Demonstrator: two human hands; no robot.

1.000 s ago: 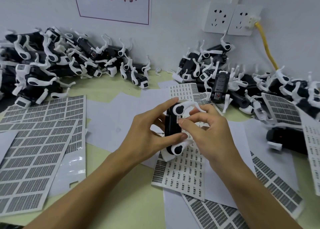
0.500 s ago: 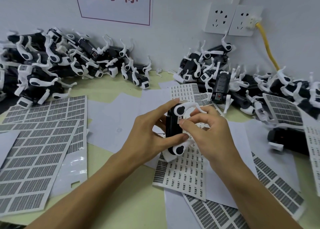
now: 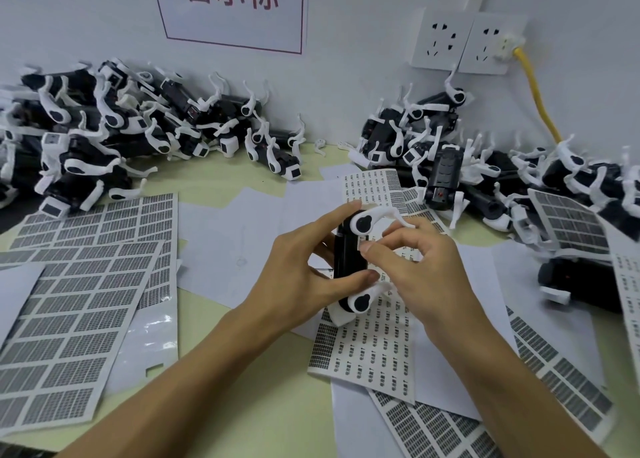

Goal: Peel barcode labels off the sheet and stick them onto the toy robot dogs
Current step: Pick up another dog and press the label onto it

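Bench (image 3: 242, 405) being strewn with label sheets; toy dog (image 3: 348, 260), long axis upright, being gripped by left hand (image 3: 298, 277); label being pinched against its right flank by right hand (image 3: 422, 270).

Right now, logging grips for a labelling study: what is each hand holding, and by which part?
The left hand grips a toy robot dog by its black body. The right hand pinches at that body; a label cannot be told.

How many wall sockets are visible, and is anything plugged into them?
2. The left socket is on the wall at upper right, with nothing plugged in. The right socket touches its right side and holds a plug with a yellow cable. None seems hidden.
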